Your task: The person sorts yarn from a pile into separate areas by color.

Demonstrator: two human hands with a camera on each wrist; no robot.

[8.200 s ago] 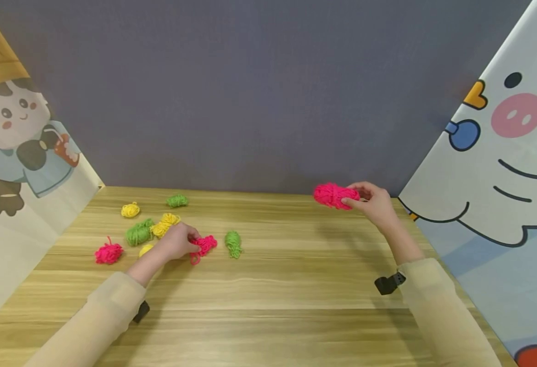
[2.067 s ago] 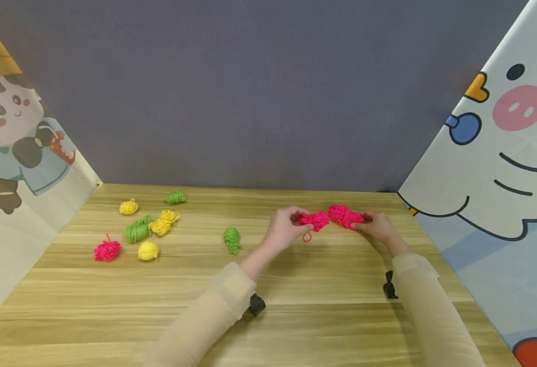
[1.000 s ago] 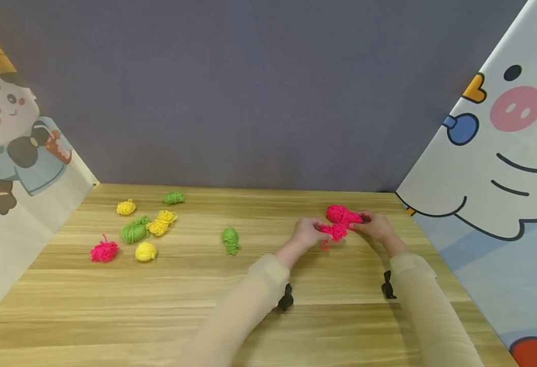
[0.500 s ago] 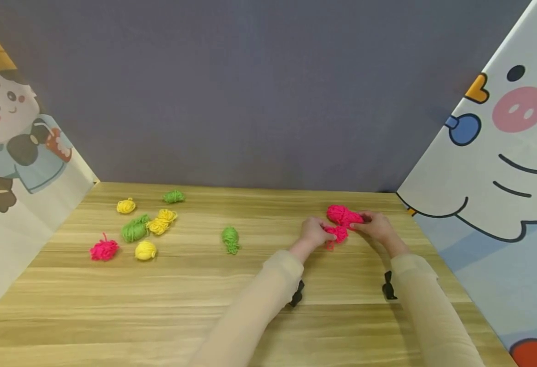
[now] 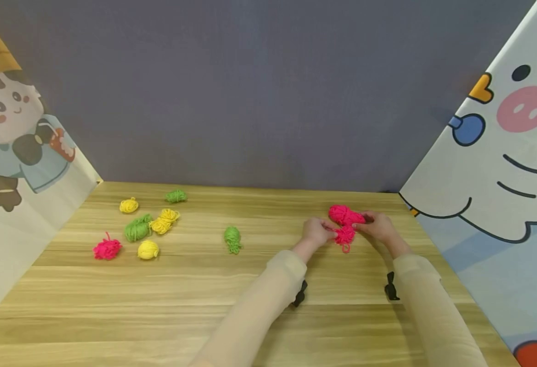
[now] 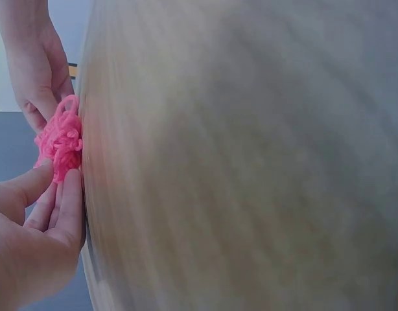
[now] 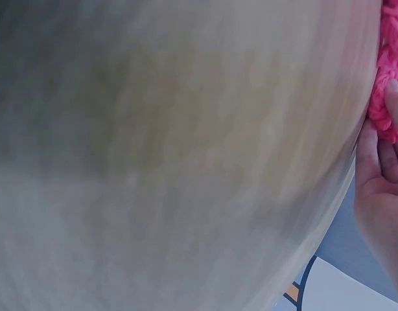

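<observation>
Two pink yarn bundles touch each other on the right side of the table. My left hand (image 5: 316, 233) pinches the left end of the smaller pink yarn bundle (image 5: 344, 235), whose loose loop lies toward me; the left wrist view shows thumb and fingertips on this bundle (image 6: 61, 139). Just behind it lies the larger pink yarn bundle (image 5: 343, 215). My right hand (image 5: 379, 227) grips that one's right end, thumb on the near side. In the right wrist view the hand (image 7: 384, 175) is partly cut off by the frame's edge.
On the left of the wooden table (image 5: 158, 306) lie a pink yarn bundle (image 5: 107, 249), several yellow ones such as a round ball (image 5: 148, 250), and green ones (image 5: 137, 228). Another green bundle (image 5: 232, 239) lies nearer the middle. A grey panel (image 5: 250, 102) stands behind.
My left hand has carried the smaller pink bundle from the left across to the right, against the larger one. My right hand has lowered the larger bundle to the table and stays there.
</observation>
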